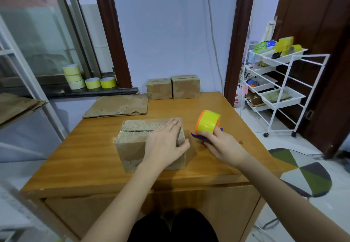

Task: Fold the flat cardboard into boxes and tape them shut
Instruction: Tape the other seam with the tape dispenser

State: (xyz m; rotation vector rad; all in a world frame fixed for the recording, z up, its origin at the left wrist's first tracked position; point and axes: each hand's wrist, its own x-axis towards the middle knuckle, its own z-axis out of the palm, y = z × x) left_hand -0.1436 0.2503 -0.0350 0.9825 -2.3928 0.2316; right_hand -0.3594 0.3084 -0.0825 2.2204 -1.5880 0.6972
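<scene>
Left hand (164, 143) flat, pressing box (132, 147) top | right hand (222, 146) grips tape dispenser (207, 124) on table (85, 147)

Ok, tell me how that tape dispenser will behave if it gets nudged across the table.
The tape dispenser carries a round roll, so it could roll if tipped off its base. It looks like light plastic, so it probably slides easily on the glossy table. The right hand grips it now.

Lilac wall (170, 33), wooden table (94, 156), white trolley (280, 93), tiled floor (265, 143)
</scene>
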